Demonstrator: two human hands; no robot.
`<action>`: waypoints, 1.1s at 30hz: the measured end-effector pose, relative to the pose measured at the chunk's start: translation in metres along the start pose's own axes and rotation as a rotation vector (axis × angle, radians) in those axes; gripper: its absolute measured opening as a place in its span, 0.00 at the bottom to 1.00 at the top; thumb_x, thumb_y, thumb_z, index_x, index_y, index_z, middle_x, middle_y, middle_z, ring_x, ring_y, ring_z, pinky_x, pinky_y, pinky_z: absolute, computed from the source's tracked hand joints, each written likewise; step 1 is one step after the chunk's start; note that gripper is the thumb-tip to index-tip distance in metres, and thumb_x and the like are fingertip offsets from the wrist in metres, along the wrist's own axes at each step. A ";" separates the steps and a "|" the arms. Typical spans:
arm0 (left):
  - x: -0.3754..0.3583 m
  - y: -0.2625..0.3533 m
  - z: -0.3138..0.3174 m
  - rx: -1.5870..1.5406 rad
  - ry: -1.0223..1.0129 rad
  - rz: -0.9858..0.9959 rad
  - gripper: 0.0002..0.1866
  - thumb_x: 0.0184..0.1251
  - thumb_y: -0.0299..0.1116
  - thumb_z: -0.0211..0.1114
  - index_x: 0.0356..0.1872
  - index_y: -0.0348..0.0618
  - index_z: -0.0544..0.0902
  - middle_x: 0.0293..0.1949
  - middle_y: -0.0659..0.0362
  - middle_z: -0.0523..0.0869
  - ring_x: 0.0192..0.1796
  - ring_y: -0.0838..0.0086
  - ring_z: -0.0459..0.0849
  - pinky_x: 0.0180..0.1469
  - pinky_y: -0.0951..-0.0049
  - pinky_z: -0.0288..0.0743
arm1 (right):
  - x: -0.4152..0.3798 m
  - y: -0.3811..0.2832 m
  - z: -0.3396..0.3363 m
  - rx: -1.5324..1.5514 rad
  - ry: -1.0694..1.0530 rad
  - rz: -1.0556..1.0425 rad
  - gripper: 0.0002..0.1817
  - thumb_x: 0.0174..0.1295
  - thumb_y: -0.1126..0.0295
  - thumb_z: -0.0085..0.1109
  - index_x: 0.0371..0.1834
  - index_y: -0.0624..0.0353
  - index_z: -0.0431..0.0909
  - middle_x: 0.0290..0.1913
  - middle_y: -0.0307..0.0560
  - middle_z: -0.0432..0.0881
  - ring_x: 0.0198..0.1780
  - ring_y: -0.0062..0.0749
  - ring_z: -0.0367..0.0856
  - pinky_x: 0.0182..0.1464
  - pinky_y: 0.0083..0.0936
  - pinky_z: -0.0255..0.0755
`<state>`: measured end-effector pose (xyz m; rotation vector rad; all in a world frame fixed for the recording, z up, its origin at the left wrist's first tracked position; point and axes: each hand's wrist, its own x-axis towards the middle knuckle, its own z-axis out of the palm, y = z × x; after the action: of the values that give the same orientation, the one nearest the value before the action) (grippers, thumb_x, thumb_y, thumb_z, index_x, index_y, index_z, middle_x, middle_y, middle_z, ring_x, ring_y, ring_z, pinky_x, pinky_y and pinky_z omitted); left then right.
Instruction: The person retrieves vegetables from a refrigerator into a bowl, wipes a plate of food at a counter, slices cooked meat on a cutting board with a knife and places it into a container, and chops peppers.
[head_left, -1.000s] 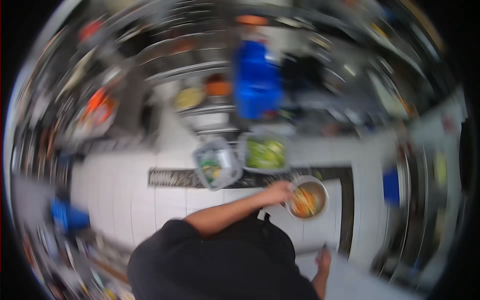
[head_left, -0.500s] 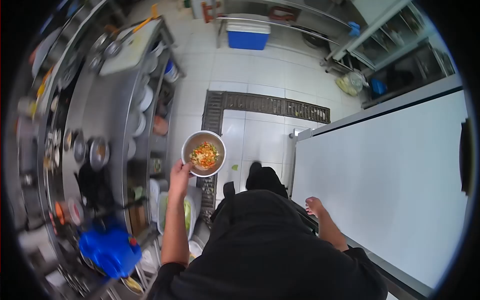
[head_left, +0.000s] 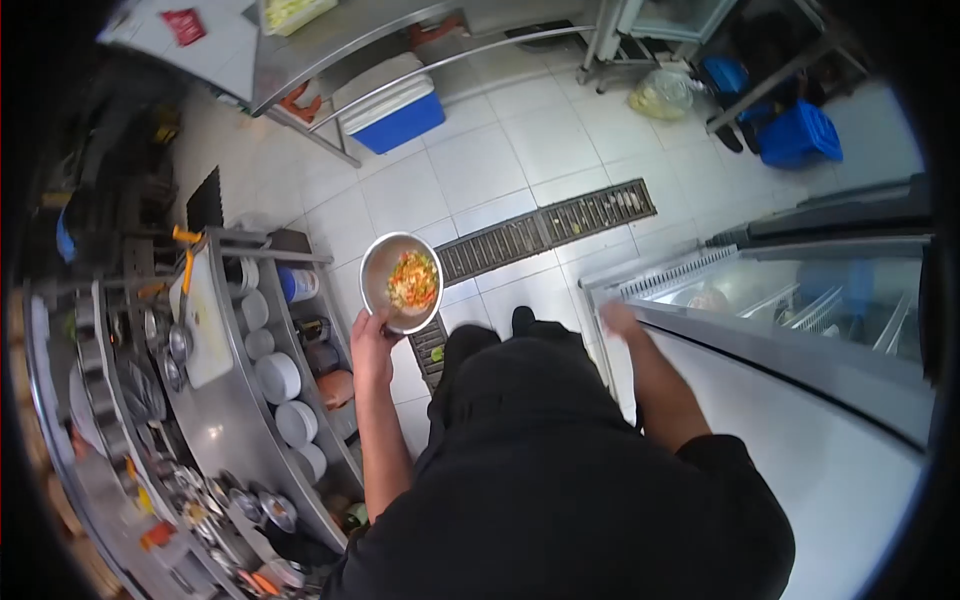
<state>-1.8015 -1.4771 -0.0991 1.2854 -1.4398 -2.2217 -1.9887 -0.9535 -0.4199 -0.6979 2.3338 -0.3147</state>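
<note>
My left hand (head_left: 372,342) grips the rim of a round metal bowl (head_left: 376,272), holding it above the floor. Chopped vegetables (head_left: 413,282) in red, orange, green and pale bits lie inside the bowl. On the other side, my right hand (head_left: 622,320) is beside the edge of a white refrigerated cabinet (head_left: 690,400). Motion blurs its fingers, so whether they touch the edge cannot be made out. Through an opening in the cabinet, wire racks (head_left: 815,312) and a pale interior show.
At left, a steel counter (head_left: 215,430) holds ladles and a cutting board (head_left: 208,330); white bowls (head_left: 278,378) fill its lower shelf. A floor drain grate (head_left: 540,232) runs ahead. Beyond are a blue cooler (head_left: 400,122), a plastic bag (head_left: 662,95) and a blue bin (head_left: 802,135).
The view has turned right and forward. The white cabinet, closed before, now shows its interior. My right hand has moved up to its edge, while my left hand still holds the bowl.
</note>
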 end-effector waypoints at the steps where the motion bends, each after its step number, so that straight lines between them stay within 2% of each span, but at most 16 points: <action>1: 0.020 0.014 0.014 0.015 -0.025 -0.005 0.11 0.76 0.33 0.59 0.53 0.41 0.82 0.45 0.56 0.88 0.45 0.70 0.89 0.48 0.63 0.85 | 0.032 -0.021 -0.044 -0.180 0.072 -0.061 0.18 0.74 0.60 0.47 0.41 0.61 0.85 0.36 0.60 0.87 0.35 0.49 0.88 0.39 0.47 0.80; 2: 0.043 0.028 0.031 0.032 -0.066 -0.013 0.11 0.76 0.33 0.60 0.52 0.41 0.82 0.44 0.56 0.88 0.45 0.70 0.88 0.47 0.63 0.85 | 0.072 -0.003 -0.042 0.004 0.395 -0.160 0.19 0.77 0.57 0.49 0.43 0.60 0.84 0.33 0.51 0.86 0.32 0.40 0.86 0.34 0.41 0.79; 3: 0.066 0.040 0.048 0.024 -0.043 -0.018 0.11 0.75 0.33 0.61 0.52 0.40 0.82 0.45 0.55 0.88 0.45 0.70 0.88 0.47 0.62 0.87 | 0.071 -0.064 -0.118 0.836 0.234 0.339 0.19 0.77 0.54 0.53 0.46 0.59 0.84 0.33 0.44 0.84 0.31 0.31 0.83 0.31 0.36 0.78; 5: 0.106 0.073 0.089 0.072 -0.072 -0.049 0.13 0.75 0.33 0.60 0.53 0.37 0.81 0.46 0.54 0.88 0.48 0.67 0.88 0.45 0.59 0.90 | 0.104 -0.091 -0.187 1.029 0.365 0.431 0.18 0.75 0.54 0.57 0.48 0.58 0.85 0.34 0.42 0.84 0.30 0.26 0.82 0.30 0.32 0.78; 7: 0.159 0.095 0.115 0.115 -0.179 -0.079 0.15 0.75 0.32 0.60 0.56 0.36 0.78 0.51 0.51 0.86 0.51 0.63 0.88 0.47 0.56 0.90 | 0.132 -0.091 -0.245 0.547 0.529 0.358 0.18 0.73 0.55 0.58 0.52 0.57 0.86 0.43 0.54 0.89 0.44 0.45 0.88 0.50 0.38 0.82; 8: 0.190 0.105 0.126 0.157 -0.273 -0.103 0.17 0.74 0.32 0.60 0.58 0.35 0.76 0.56 0.49 0.85 0.53 0.59 0.88 0.50 0.54 0.91 | 0.134 -0.095 -0.279 0.473 0.596 0.386 0.17 0.69 0.57 0.58 0.49 0.58 0.86 0.43 0.58 0.88 0.48 0.55 0.87 0.53 0.43 0.80; 10: 0.244 0.136 0.173 0.277 -0.360 -0.143 0.16 0.74 0.31 0.60 0.58 0.36 0.77 0.54 0.48 0.86 0.51 0.61 0.89 0.50 0.55 0.90 | 0.125 -0.077 -0.333 0.529 0.731 0.506 0.18 0.67 0.58 0.62 0.52 0.57 0.87 0.48 0.59 0.88 0.54 0.57 0.86 0.59 0.44 0.79; 13: 0.319 0.176 0.252 0.450 -0.490 -0.170 0.16 0.74 0.31 0.59 0.58 0.36 0.77 0.52 0.50 0.87 0.50 0.65 0.90 0.51 0.58 0.90 | 0.069 -0.014 -0.397 0.372 0.847 0.750 0.19 0.65 0.58 0.66 0.54 0.57 0.87 0.55 0.61 0.86 0.60 0.58 0.83 0.65 0.46 0.75; 17: 0.371 0.233 0.392 0.666 -0.745 -0.040 0.12 0.79 0.30 0.57 0.57 0.39 0.81 0.49 0.54 0.89 0.47 0.69 0.91 0.53 0.64 0.88 | -0.094 0.063 -0.516 -0.030 1.013 0.971 0.18 0.65 0.62 0.65 0.56 0.57 0.87 0.56 0.60 0.86 0.59 0.58 0.83 0.64 0.47 0.76; 19: 0.395 0.248 0.461 0.699 -0.825 -0.011 0.12 0.79 0.31 0.57 0.57 0.39 0.81 0.48 0.55 0.89 0.46 0.70 0.91 0.54 0.64 0.88 | -0.163 0.065 -0.599 -0.337 1.124 1.115 0.17 0.66 0.61 0.66 0.55 0.57 0.87 0.54 0.60 0.86 0.55 0.56 0.85 0.60 0.47 0.79; 21: 0.404 0.254 0.532 0.720 -0.874 -0.002 0.11 0.79 0.31 0.59 0.56 0.39 0.81 0.47 0.57 0.89 0.44 0.72 0.90 0.51 0.66 0.88 | -0.213 0.063 -0.681 -0.628 1.161 1.073 0.15 0.67 0.61 0.66 0.52 0.57 0.87 0.52 0.59 0.86 0.54 0.57 0.84 0.57 0.48 0.79; 23: 0.417 0.245 0.605 0.729 -0.909 0.013 0.11 0.79 0.31 0.59 0.55 0.39 0.81 0.46 0.57 0.89 0.43 0.73 0.90 0.48 0.68 0.89 | -0.248 0.072 -0.744 -0.768 1.182 1.117 0.13 0.66 0.65 0.67 0.50 0.56 0.87 0.55 0.52 0.86 0.54 0.50 0.84 0.57 0.43 0.78; 25: 0.427 0.226 0.674 0.741 -0.960 0.019 0.11 0.78 0.30 0.60 0.56 0.40 0.81 0.46 0.57 0.89 0.42 0.74 0.90 0.45 0.69 0.90 | -0.249 0.046 -0.802 -0.750 1.197 1.293 0.15 0.66 0.63 0.68 0.51 0.58 0.84 0.58 0.58 0.82 0.66 0.54 0.76 0.71 0.46 0.68; 26: 0.433 0.214 0.708 0.771 -0.987 0.024 0.12 0.77 0.30 0.60 0.56 0.40 0.81 0.47 0.57 0.89 0.42 0.73 0.90 0.46 0.67 0.90 | -0.257 0.052 -0.818 -0.901 1.146 1.278 0.14 0.66 0.63 0.67 0.49 0.58 0.84 0.56 0.56 0.83 0.64 0.52 0.77 0.69 0.45 0.70; 28: 0.412 0.188 0.774 0.774 -1.019 -0.108 0.12 0.77 0.30 0.60 0.57 0.40 0.81 0.48 0.57 0.88 0.43 0.73 0.90 0.45 0.67 0.90 | -0.242 0.035 -0.858 -0.918 0.931 1.380 0.14 0.67 0.64 0.67 0.49 0.59 0.84 0.58 0.55 0.82 0.65 0.52 0.77 0.68 0.45 0.70; 33: 0.380 0.174 0.945 0.819 -1.374 -0.235 0.13 0.78 0.30 0.59 0.58 0.39 0.80 0.50 0.56 0.88 0.48 0.72 0.90 0.49 0.65 0.89 | -0.213 0.046 -0.930 -0.567 0.093 1.806 0.19 0.67 0.52 0.63 0.44 0.55 0.92 0.45 0.48 0.92 0.56 0.45 0.85 0.66 0.42 0.69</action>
<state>-2.7867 -1.1733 -0.0284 -0.3455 -2.9210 -2.8820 -2.4921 -0.7624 0.3692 1.2922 2.1717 1.1147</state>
